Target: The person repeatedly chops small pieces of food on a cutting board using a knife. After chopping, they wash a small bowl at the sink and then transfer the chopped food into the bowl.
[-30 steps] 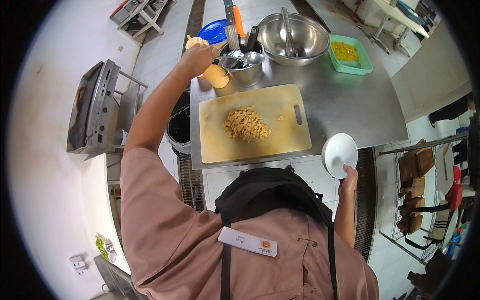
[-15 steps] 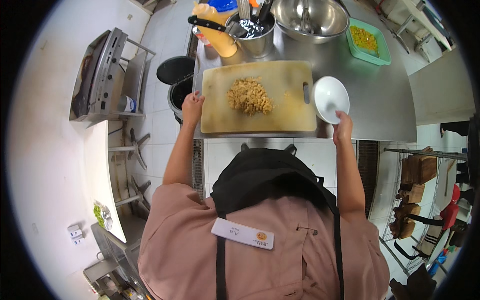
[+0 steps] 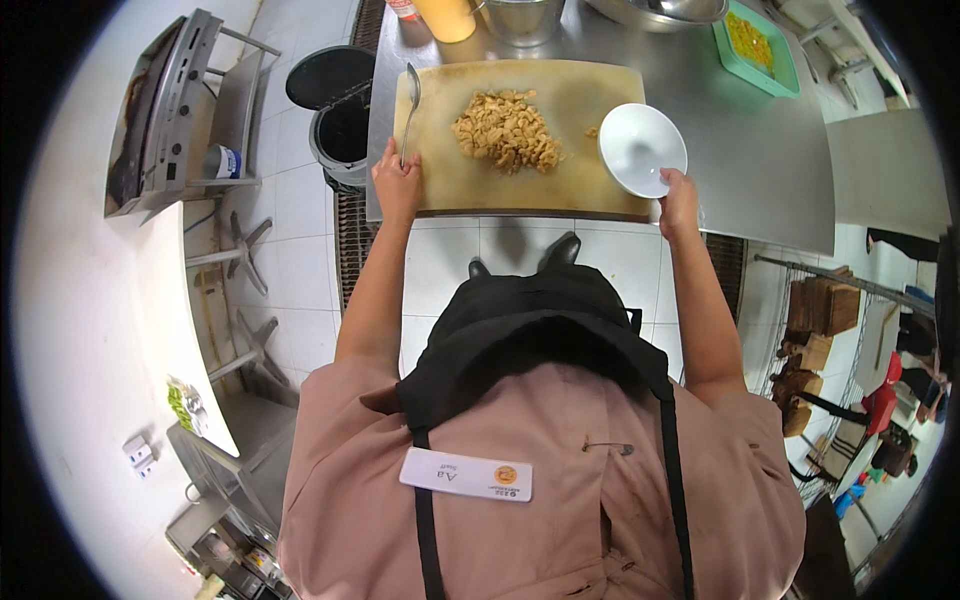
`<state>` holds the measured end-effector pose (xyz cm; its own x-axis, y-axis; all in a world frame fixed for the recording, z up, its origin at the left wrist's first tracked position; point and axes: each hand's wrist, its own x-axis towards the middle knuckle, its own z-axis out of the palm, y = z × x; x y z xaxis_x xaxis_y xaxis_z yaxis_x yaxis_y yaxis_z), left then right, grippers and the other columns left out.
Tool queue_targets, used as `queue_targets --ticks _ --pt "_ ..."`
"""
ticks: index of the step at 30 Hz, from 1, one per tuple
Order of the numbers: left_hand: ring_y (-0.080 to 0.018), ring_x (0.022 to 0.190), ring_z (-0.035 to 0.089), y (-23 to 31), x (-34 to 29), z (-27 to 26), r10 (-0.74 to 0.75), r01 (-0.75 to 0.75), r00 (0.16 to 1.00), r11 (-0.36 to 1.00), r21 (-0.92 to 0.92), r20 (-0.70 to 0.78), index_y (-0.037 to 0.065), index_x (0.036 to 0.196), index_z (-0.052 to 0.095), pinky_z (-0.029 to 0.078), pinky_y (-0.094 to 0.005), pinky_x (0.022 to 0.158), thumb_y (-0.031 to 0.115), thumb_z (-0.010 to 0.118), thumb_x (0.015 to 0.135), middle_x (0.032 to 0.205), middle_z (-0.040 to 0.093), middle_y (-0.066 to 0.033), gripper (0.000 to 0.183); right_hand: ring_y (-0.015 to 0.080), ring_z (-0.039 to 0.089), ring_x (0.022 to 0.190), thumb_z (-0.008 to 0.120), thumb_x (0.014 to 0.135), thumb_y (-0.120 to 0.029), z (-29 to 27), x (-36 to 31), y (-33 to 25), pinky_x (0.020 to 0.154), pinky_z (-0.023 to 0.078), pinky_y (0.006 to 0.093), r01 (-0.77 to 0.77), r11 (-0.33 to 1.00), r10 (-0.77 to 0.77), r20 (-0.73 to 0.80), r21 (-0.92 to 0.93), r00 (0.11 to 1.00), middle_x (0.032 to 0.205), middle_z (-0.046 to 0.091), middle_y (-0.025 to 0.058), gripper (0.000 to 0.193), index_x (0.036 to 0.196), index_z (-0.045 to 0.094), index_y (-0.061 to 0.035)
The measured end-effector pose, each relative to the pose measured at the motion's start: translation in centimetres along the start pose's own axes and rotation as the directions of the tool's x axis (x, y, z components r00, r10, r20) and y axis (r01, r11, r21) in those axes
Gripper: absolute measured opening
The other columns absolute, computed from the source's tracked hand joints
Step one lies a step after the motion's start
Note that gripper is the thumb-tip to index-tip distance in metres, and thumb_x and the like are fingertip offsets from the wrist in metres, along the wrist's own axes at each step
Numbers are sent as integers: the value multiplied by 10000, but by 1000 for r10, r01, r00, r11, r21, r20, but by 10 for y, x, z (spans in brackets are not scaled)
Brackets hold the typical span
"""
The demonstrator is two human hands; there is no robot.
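Observation:
My left hand [image 3: 398, 188] is closed around the handle of a metal spoon [image 3: 413, 92], its bowl end pointing away from me over the left edge of a pale cutting board [image 3: 440, 180]. A pile of light brown chopped food [image 3: 508, 130], its exact kind unclear, lies on the middle of the board. My right hand [image 3: 680, 200] grips the near rim of a white bowl [image 3: 640, 145]. Tilted so that its bare inside shows, the bowl hangs over the board's right end and hides the board's handle slot. A few small bits [image 3: 591, 132] lie just left of it.
Along the far side of the steel table [image 3: 740, 180] stand an orange-yellow bottle [image 3: 445, 18], a metal container [image 3: 525, 22] and a large metal bowl [image 3: 660, 12]. A green tub [image 3: 785, 78] of yellow chopped food is at far right. Left of the table is an open-lidded bin [image 3: 340, 135].
The white bowl has moved left, from beside the board to over its right end. The spoon in my left hand now shows plainly above the board's left edge. My view has shifted.

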<state>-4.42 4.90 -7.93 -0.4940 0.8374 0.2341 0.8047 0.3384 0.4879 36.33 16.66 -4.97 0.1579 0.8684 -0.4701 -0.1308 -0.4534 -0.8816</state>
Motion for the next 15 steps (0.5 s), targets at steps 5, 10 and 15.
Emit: queue_targets --ticks 5,10,15 --pt "-393 1072 497 -6 -11 -4 0 0 1000 1000 -11 23 -12 644 521 378 -437 946 269 630 867 1384 474 -201 375 238 581 901 550 829 -156 -3 -17 9 788 457 351 0 1000 -1 -76 -7 997 1022 594 144 364 1128 518 48" --pt "-386 1067 498 -6 -5 -11 89 -90 994 996 -15 -56 -11 653 519 370 -457 933 280 592 890 1259 527 -230 383 264 595 940 530 841 -153 -6 -25 10 808 492 372 15 999 -9 -131 42 991 1079 584 174 399 1166 499 75" --pt "-395 1054 517 23 30 -46 364 -377 926 905 -197 -101 -27 828 550 412 -482 852 261 513 936 1035 535 -215 310 320 590 1053 488 862 -153 -12 -94 -31 865 543 492 90 988 -63 -206 125 976 1130 566 211 420 1182 460 117"
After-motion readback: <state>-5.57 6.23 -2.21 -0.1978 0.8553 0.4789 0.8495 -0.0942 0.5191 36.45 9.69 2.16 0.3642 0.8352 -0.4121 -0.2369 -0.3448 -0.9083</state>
